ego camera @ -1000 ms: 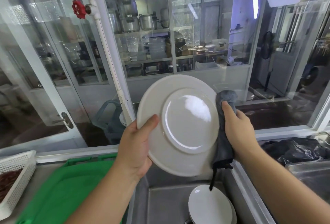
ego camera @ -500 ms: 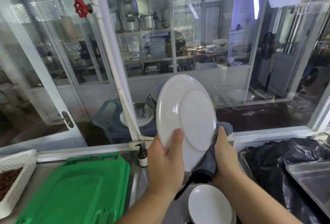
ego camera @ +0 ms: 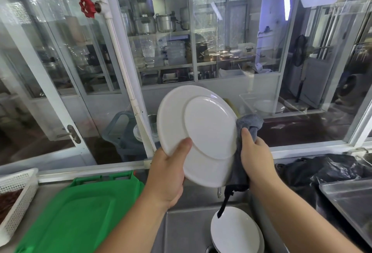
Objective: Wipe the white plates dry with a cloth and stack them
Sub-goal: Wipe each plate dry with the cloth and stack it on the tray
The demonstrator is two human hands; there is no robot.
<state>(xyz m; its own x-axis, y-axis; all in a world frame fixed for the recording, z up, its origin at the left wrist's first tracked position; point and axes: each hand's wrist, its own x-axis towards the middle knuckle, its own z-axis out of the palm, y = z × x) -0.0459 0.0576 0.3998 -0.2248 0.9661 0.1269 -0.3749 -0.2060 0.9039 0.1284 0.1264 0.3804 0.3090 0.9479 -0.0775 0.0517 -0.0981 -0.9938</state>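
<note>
Gripping plate [ego camera: 201,127] rim: left hand [ego camera: 167,174], cloth-wrapped right hand [ego camera: 255,158]

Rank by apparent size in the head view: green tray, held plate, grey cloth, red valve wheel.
1. Green tray, though nearness to the camera inflates it.
2. Held plate.
3. Grey cloth, partly hidden behind the plate.
4. Red valve wheel, far off.

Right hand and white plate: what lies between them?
The grey cloth, gripped by the right hand against the held plate's right edge, in the head view.
</note>
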